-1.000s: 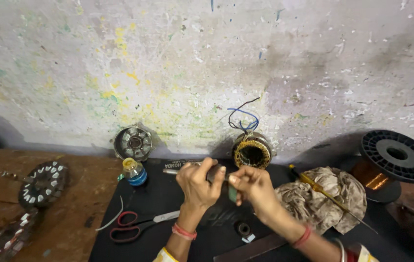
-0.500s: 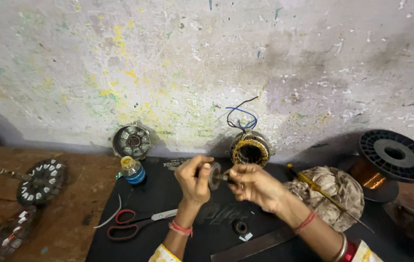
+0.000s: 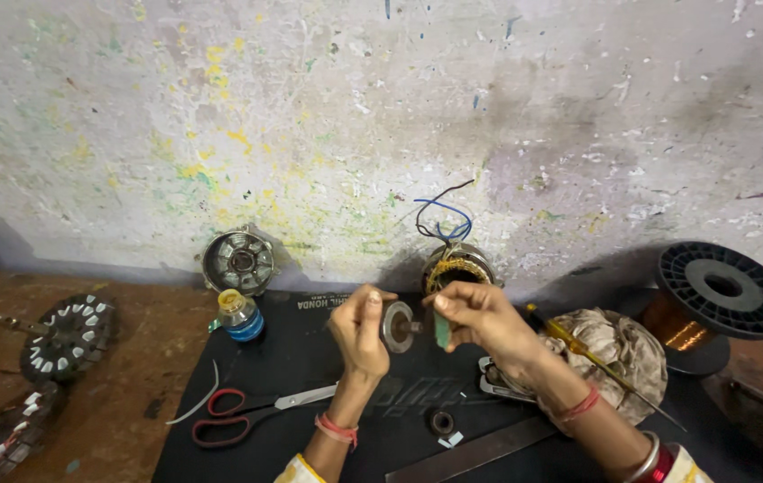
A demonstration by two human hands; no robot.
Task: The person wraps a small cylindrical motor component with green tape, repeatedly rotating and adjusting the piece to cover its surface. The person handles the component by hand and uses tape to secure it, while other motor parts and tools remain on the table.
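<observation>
We've got the left hand [image 3: 359,326] pinching a round metal disc [image 3: 396,325] on edge, just in front of the wound stator [image 3: 456,268]. Our right hand [image 3: 480,315] has shifted in beside it, fingers [image 3: 442,304] gripping a small green piece [image 3: 442,333]. Scissors [image 3: 251,413] lie unmoved, left of the stator.

We see our right hand [image 3: 480,319] hiding most of the green piece [image 3: 442,331]; the picture's edge cuts our forearms.
</observation>
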